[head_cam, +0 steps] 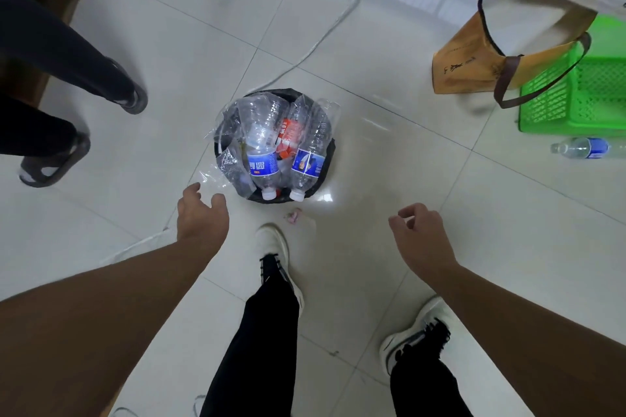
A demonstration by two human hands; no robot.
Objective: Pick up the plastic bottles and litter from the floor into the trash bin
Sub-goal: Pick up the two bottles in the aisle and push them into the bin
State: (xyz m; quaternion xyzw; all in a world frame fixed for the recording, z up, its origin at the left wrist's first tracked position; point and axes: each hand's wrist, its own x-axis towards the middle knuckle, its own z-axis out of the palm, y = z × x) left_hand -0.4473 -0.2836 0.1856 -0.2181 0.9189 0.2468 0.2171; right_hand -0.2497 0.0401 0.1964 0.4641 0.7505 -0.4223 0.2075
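Observation:
A small black trash bin (326, 164) stands on the tiled floor ahead of my feet, heaped with clear plastic bottles (262, 152), clear wrap and a red packet. Just left of its near rim hovers my left hand (202, 213), fingers apart and empty, close to a piece of clear plastic (211, 176) hanging off the bin. My right hand (418, 230) is lower right of the bin, fingers loosely curled, holding nothing. A small pink scrap (294, 214) lies on the floor just in front of the bin. A blue-labelled bottle (587, 148) lies far right.
Another person's legs in dark sandals (56, 162) stand at the left. A brown paper bag (474, 61) and a green plastic basket (582, 91) sit at the right under a white table edge. A white cable (325, 30) runs across the floor behind the bin.

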